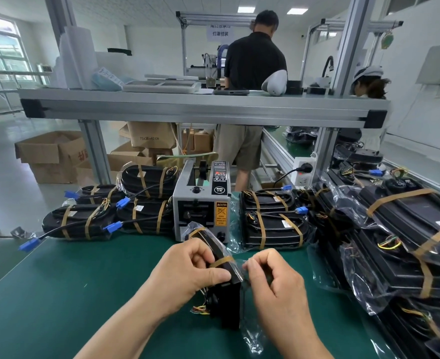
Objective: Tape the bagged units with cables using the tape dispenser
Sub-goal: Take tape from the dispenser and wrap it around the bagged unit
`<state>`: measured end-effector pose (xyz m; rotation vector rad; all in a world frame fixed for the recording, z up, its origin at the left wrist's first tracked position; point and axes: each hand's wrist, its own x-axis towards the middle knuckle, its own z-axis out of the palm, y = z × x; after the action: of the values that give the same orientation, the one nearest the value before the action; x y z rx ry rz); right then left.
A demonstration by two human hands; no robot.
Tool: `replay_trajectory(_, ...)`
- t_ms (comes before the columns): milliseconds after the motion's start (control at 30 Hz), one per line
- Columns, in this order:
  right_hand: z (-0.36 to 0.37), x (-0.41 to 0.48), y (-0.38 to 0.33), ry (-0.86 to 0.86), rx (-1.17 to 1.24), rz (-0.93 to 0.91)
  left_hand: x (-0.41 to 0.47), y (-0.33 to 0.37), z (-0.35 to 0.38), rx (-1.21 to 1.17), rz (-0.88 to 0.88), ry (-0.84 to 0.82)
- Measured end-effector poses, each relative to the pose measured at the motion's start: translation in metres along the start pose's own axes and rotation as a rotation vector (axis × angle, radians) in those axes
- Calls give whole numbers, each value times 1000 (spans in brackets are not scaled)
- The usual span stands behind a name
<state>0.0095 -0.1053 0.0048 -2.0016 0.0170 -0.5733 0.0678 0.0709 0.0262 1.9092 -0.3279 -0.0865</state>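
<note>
In front of the tape dispenser (200, 203), the left hand (187, 270) has its grip curled round the bagged unit (229, 301). The right hand (273, 278) pinches its bag (239, 266).

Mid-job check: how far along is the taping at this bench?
Done: banded bundles stacked left of the tape dispenser, right of it, and piled along the right edge. In hand: the left hand grips a bagged unit while the right hand pinches its bag beside a tape band; another band circles its far end. Left: finishing this unit; dark units farther back right show no bands I can make out.
</note>
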Motion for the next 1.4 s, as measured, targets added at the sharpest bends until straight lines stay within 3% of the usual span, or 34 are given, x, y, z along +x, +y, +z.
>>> replay_trajectory(133, -2, 40, -23, -102, -99, -27, -4, -4, 8, -65, -6, 32)
replay_trajectory(333, 32, 98, -51, -427, -530, -58, -6, -5, 10, -113, -32, 24)
replay_trajectory(467, 40, 110, -54, -494, -648, -121, -5, -7, 4, -100, -56, 14)
replay_trajectory(733, 46, 109, -56, -450, -847, -236, -3, -10, 3, -106, -62, -29)
replay_trajectory(933, 41, 99, -38, -322, -717, -45, 5, -4, -5, -85, -47, -106)
replay_trajectory(1000, 33, 101, -30, -303, -714, 8, 17, 2, -11, -140, -45, 1)
replay_trajectory(1133, 15, 102, -19, -311, -659, 75, 66, 1, -24, -435, -327, 328)
replay_trajectory(1267, 12, 99, -11, -292, -624, 86, 101, -7, -19, -651, -597, 362)
replay_trajectory(1400, 13, 95, -5, -252, -497, 156, 115, -13, -11, -704, -677, 393)
